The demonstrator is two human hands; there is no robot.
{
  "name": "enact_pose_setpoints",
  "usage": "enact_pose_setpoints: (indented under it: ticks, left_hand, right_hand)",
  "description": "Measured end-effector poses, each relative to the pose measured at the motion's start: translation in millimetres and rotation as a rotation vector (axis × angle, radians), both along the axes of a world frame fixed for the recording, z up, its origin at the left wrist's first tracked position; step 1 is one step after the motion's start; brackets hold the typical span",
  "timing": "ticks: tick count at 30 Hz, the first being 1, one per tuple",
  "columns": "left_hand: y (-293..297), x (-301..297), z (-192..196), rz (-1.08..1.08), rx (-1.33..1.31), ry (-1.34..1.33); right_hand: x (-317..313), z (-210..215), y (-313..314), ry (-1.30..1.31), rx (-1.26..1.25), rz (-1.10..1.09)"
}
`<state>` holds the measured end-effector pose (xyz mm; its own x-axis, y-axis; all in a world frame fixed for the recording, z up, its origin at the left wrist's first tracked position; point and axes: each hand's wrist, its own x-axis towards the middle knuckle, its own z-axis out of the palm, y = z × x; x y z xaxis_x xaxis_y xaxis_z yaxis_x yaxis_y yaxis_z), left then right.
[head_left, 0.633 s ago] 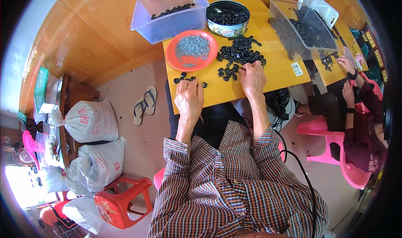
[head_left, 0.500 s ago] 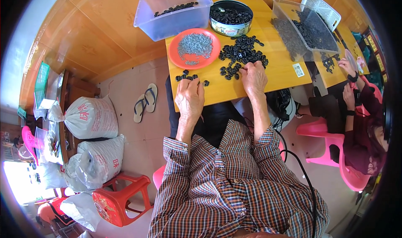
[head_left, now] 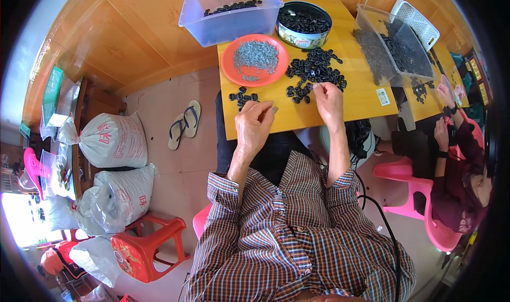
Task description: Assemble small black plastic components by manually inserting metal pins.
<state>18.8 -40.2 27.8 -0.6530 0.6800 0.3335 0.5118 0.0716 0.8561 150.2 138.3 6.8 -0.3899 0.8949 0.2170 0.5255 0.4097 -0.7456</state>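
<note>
My left hand (head_left: 255, 126) hovers at the table's near edge, just below a small cluster of black ring-like pieces (head_left: 243, 96). Its thumb and forefinger come together, and anything between them is too small to name. At the near right side of the main heap of black ring-like pieces (head_left: 313, 68), my right hand (head_left: 330, 104) has its fingertips pinched together; what they hold, if anything, is hidden. An orange-red plate (head_left: 228, 68) of small grey metal pieces (head_left: 256, 57) lies between the cluster and the heap, a little farther back.
A clear plastic bin (head_left: 228, 23) and a round tin (head_left: 303, 39) of black pieces stand at the back of the yellow table (head_left: 366, 108). Another clear bin (head_left: 396, 63) sits to the right, near a seated person (head_left: 462, 164). White sacks (head_left: 114, 140) and a red stool (head_left: 151, 246) are left.
My left hand has lifted off the small cluster, moved right and turned, thumb side now showing. My right hand has shifted slightly at the heap's edge. The whole view has moved a little.
</note>
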Motion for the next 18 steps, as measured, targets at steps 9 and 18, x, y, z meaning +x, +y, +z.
enact_pose_setpoints:
  ticks: [9,18]
  left_hand:
    - [18,5,4,-0.246,0.122,-0.731]
    - [23,-2,-6,-0.305,0.173,-0.857]
  right_hand:
    - [-2,47,-35,0.418,-0.637,0.266]
    - [-8,39,-50,0.3,-0.705,0.36]
